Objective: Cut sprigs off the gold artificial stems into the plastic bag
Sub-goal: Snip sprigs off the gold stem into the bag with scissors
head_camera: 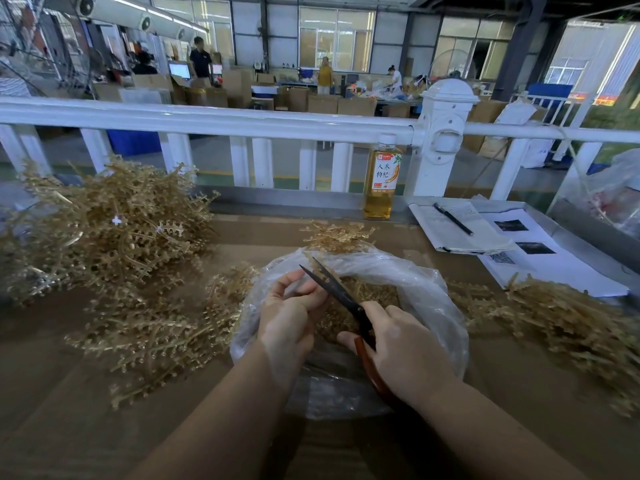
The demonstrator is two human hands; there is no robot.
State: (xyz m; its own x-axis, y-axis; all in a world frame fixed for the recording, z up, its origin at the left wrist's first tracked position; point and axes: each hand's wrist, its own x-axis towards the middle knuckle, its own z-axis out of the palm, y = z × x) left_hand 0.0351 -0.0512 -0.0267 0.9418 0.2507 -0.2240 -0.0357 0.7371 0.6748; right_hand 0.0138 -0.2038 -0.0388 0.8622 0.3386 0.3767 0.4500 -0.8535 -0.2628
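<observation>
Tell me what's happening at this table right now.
A person is trimming gold artificial stems over an open plastic bag. The left hand pinches a thin piece above the bag, while the right hand grips red-handled scissors, blades open beside it. Cut sprigs already lie in the bag. A big pile of stems sits to the left, more to the right.

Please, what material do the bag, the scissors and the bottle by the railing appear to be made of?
Plastic bag: thin clear film, probably polythene; it crinkles, shines and shows the gold sprigs inside.
Scissors: dark blades, apparently metal, matte; the handles look like glossy reddish-brown plastic or lacquer, gripped by the right hand.
Bottle: clear, likely plastic; amber liquid shows through, printed label.
</observation>
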